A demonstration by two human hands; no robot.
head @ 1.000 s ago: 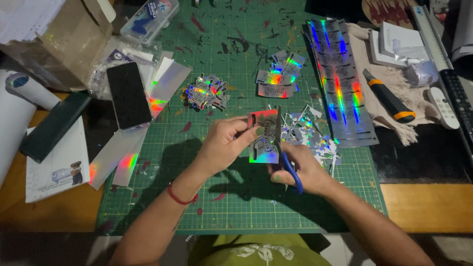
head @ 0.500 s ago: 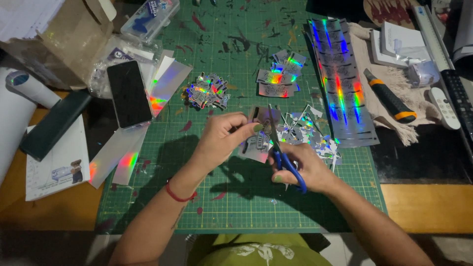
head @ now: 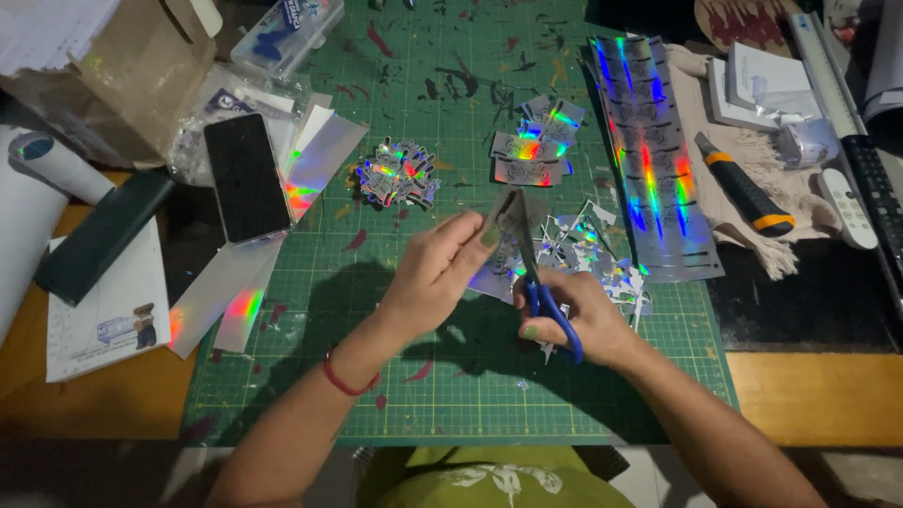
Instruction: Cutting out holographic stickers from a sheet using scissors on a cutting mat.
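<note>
My left hand (head: pixel 437 268) pinches a small holographic sticker piece (head: pixel 499 218) above the green cutting mat (head: pixel 423 386). My right hand (head: pixel 578 315) grips blue-handled scissors (head: pixel 546 296), whose blades point up into the sticker piece. Just right of the hands lies a heap of shiny offcuts (head: pixel 602 254). A pile of cut stickers (head: pixel 395 179) sits on the mat beyond my left hand, and several rectangular sticker pieces (head: pixel 531 146) lie further back.
A long holographic sheet (head: pixel 649 150) lies at the right, beside a utility knife (head: pixel 743 183) on a cloth. A black phone (head: pixel 246 177), foil strips (head: pixel 235 296), a dark case (head: pixel 99 235) and a cardboard box (head: pixel 113 66) crowd the left.
The sticker piece has turned in my left hand, from flat-on to nearly edge-on, and the scissors have swung from pointing left to pointing up into it.
</note>
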